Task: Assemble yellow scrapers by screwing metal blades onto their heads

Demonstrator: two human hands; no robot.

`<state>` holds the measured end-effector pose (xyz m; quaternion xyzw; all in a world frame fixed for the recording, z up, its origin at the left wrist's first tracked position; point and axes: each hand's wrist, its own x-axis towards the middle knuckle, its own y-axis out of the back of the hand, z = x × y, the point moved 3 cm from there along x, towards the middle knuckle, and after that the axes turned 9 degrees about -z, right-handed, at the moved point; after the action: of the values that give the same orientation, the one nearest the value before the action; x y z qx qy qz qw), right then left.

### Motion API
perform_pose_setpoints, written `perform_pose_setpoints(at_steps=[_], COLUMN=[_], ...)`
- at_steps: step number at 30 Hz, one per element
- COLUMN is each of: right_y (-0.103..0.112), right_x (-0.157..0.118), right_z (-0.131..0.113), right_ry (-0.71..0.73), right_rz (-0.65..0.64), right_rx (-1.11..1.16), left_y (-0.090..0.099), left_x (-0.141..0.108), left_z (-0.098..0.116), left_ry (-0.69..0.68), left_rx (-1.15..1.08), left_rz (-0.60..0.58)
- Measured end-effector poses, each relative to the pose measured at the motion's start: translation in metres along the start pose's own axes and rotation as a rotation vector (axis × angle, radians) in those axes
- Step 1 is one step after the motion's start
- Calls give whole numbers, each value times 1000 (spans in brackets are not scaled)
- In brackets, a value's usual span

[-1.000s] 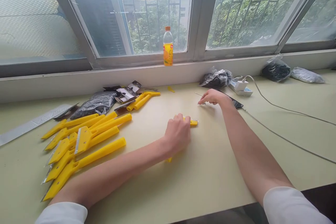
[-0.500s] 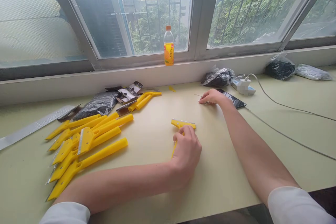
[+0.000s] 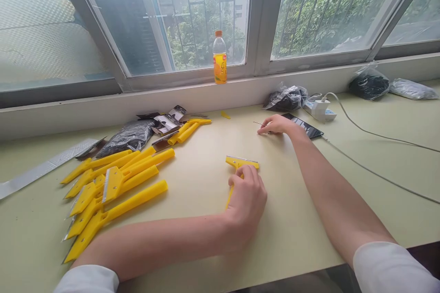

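Note:
Near the middle of the table, my left hand [image 3: 248, 192] is closed round the handle of a yellow scraper [image 3: 240, 163], whose head with a metal edge points away from me. Farther back and to the right, my right hand [image 3: 277, 124] has its fingers pinched low over the tabletop, beside a dark flat package [image 3: 307, 128]. A thin metal piece sticks out to the left of those fingers; what they hold is mostly hidden. On the left lies a pile of several yellow scrapers [image 3: 137, 199]. Yellow handles [image 3: 188, 132] lie behind the pile.
A black-filled plastic bag [image 3: 129, 138] and printed cards [image 3: 168, 122] lie at the back left. An orange drink bottle [image 3: 220, 62] stands on the sill. To the right are a white charger [image 3: 320, 109], cables and more plastic bags [image 3: 369, 86]. A yellow scrap [image 3: 225, 115] lies near the wall.
My left hand and its scraper have shifted very slightly to the right. The right hand is almost unmoved, its fingertips a little farther left.

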<state>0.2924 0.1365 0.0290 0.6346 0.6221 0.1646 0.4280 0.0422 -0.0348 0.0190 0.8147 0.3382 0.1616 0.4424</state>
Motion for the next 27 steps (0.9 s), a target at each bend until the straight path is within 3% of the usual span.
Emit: perform_pose_setpoints(at_steps=[12, 19, 23, 27], right_y=[-4, -9, -10, -10], right_x=[3, 5, 0, -29], right_z=[-2, -5, -32, -67], right_ry=[36, 16, 80, 282], right_rz=[24, 42, 57, 61], right_rx=[-22, -95, -104, -64], left_y=[1, -4, -14, -24], left_x=[0, 4, 10, 15], left_z=[0, -7, -21, -43], left_ry=[-14, 64, 78, 104], left_rx=[-38, -206, -356, -477], left_rz=[16, 54, 50, -37])
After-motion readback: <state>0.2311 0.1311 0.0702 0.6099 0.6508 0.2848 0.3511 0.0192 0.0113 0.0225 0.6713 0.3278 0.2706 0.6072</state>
